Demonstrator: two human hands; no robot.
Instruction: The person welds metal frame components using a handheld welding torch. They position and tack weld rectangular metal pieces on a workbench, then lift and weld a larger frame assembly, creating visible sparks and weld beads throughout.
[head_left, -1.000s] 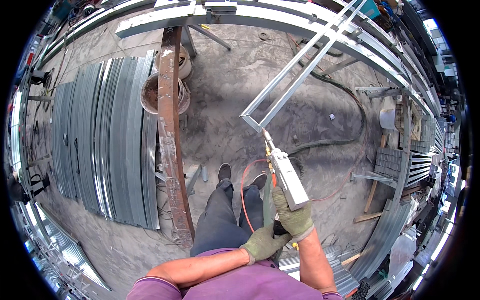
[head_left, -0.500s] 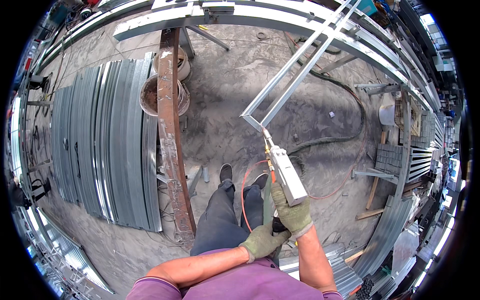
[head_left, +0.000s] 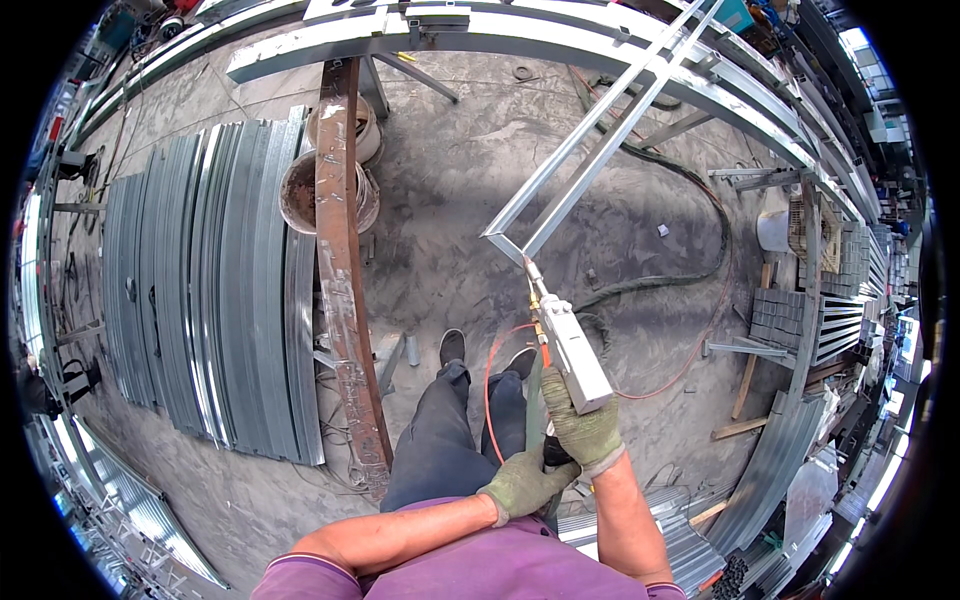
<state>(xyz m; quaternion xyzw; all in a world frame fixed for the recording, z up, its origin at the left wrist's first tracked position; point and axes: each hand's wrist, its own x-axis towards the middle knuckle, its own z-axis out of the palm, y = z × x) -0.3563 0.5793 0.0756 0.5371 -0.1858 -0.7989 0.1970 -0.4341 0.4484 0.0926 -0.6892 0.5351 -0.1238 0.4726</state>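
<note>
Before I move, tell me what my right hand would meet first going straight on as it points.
Led by the white tool it holds, your right hand would likely meet the metal frame first, at its near corner; whether tool and frame touch is unclear.

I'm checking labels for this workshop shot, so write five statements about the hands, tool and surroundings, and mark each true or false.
1. The right hand grips the white handheld tool. True.
2. The left hand is bare. False: the left hand wears a green glove.
3. The tool's tip points at the near end of the narrow metal frame. True.
4. The rusty brown beam is to the right of the person's legs. False: the rusty brown beam is to the left of the person's legs.
5. A thin red hose curves to the left of the white tool. True.
</note>
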